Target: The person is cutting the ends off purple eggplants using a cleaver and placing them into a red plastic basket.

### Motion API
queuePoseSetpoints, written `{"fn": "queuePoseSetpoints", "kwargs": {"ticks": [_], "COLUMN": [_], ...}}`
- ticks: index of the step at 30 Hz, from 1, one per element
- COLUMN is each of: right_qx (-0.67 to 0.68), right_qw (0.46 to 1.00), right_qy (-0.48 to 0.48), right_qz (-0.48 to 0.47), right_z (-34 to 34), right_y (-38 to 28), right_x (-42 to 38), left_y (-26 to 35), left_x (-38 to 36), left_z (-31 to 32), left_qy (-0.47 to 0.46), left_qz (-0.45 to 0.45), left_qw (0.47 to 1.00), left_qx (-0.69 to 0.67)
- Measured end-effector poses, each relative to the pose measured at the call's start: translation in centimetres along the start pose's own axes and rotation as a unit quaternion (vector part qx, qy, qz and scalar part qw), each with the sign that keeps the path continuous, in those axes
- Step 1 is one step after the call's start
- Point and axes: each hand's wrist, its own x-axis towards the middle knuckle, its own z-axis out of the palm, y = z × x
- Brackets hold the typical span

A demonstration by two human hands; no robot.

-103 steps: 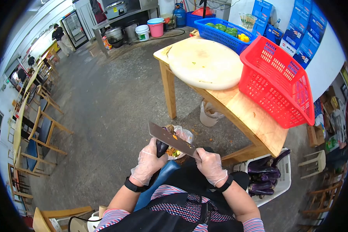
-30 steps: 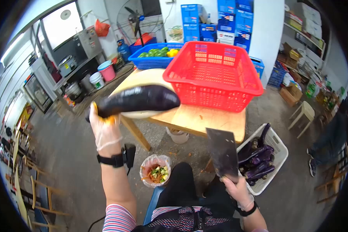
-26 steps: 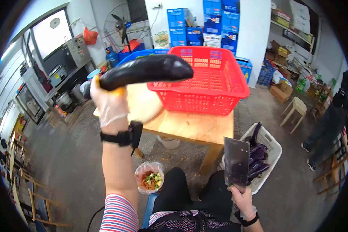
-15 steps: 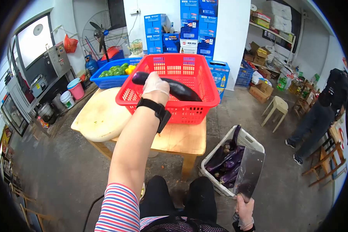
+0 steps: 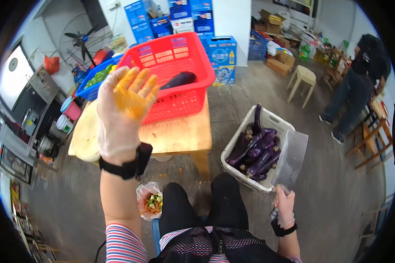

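Note:
My left hand (image 5: 129, 107), in a clear plastic glove stained orange-yellow on palm and fingers, is raised palm toward me with fingers stretched and nothing held. Behind it a dark eggplant (image 5: 180, 79) lies in the red plastic basket (image 5: 175, 105) on the wooden table (image 5: 180, 133); part of the eggplant is hidden by my hand. At the lower right my right hand (image 5: 285, 204), also gloved, is closed round the handle of a cleaver (image 5: 292, 158). Its broad blade points up beside the white basket (image 5: 239, 173), which holds several purple eggplants (image 5: 259, 151).
A round cutting board (image 5: 85, 133) lies at the table's left. Green peppers (image 5: 100, 76) fill a blue basket behind. By my left leg stands a bag of scraps (image 5: 150, 201). A stool (image 5: 303, 83) and a person (image 5: 360, 87) are to the right.
My left hand has let go of the eggplant, now in the red basket, and has drawn back to the left, palm turned up. The view has shifted. The cleaver stays in my right hand.

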Motion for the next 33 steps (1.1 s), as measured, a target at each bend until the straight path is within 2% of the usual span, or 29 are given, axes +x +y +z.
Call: {"fn": "queuePoseSetpoints", "kwargs": {"ticks": [3, 5, 7, 9, 11, 13, 15, 16, 17, 20, 21, 23, 24, 25, 27, 28, 29, 33], "right_qx": [0.050, 0.061, 0.096, 0.118, 0.152, 0.160, 0.165, 0.161, 0.158, 0.134, 0.115, 0.103, 0.095, 0.092, 0.115, 0.117, 0.115, 0.158], "right_qw": [0.998, 0.996, 0.993, 0.990, 0.981, 0.977, 0.971, 0.971, 0.966, 0.957, 0.951, 0.941, 0.930, 0.929, 0.936, 0.942, 0.942, 0.933], "right_qy": [0.027, 0.056, 0.060, 0.069, 0.106, 0.128, 0.150, 0.154, 0.174, 0.216, 0.235, 0.262, 0.286, 0.287, 0.231, 0.205, 0.206, 0.172], "right_qz": [0.016, 0.028, 0.025, 0.045, 0.050, 0.057, 0.085, 0.083, 0.105, 0.142, 0.163, 0.188, 0.213, 0.216, 0.239, 0.239, 0.238, 0.273], "right_z": [-1.0, -2.2, -3.7, -4.9, -6.2, -7.4, -8.8, -9.4, -9.8, -10.7, -10.9, -10.4, -10.2, -10.1, -9.8, -9.8, -9.6, -9.0], "right_y": [0.0, 0.2, 1.0, 1.2, 2.3, 3.3, 4.6, 5.0, 5.2, 6.0, 6.2, 6.5, 6.6, 6.8, 7.7, 8.3, 8.3, 9.3], "right_x": [-1.2, -2.3, -2.8, -3.6, -4.3, -4.8, -5.2, -5.5, -5.7, -6.4, -6.3, -5.8, -5.5, -5.2, -4.0, -3.6, -3.2, -3.0], "left_y": [-5.3, -10.5, -16.2, -21.9, -28.7, -34.5, -40.0, -43.6, -45.3, -50.2, -52.3, -53.1, -53.8, -54.0, -54.2, -56.1, -56.4, -57.2], "left_x": [-2.6, -5.5, -6.0, -5.8, -4.9, -4.0, -3.1, -1.7, -1.5, 0.3, 0.3, 0.0, 0.2, 0.2, 0.1, -0.5, -0.4, -0.7], "left_z": [0.2, 1.0, -0.3, -1.8, -4.8, -7.5, -9.8, -12.2, -12.5, -13.6, -14.0, -12.7, -12.6, -12.5, -12.3, -13.6, -13.6, -13.7], "left_qy": [-0.138, -0.187, -0.286, -0.304, -0.252, -0.190, -0.220, -0.274, -0.275, -0.283, -0.285, -0.314, -0.346, -0.347, -0.402, -0.372, -0.350, -0.278], "left_qz": [-0.133, -0.177, -0.279, -0.373, -0.440, -0.462, -0.415, -0.378, -0.342, -0.412, -0.380, -0.384, -0.394, -0.398, -0.442, -0.436, -0.450, -0.456], "left_qw": [0.981, 0.963, 0.906, 0.838, 0.797, 0.779, 0.758, 0.716, 0.691, 0.593, 0.554, 0.479, 0.421, 0.420, 0.340, 0.319, 0.311, 0.344], "left_qx": [0.033, 0.078, 0.142, 0.258, 0.328, 0.379, 0.452, 0.519, 0.575, 0.632, 0.684, 0.724, 0.740, 0.738, 0.726, 0.755, 0.761, 0.772]}}
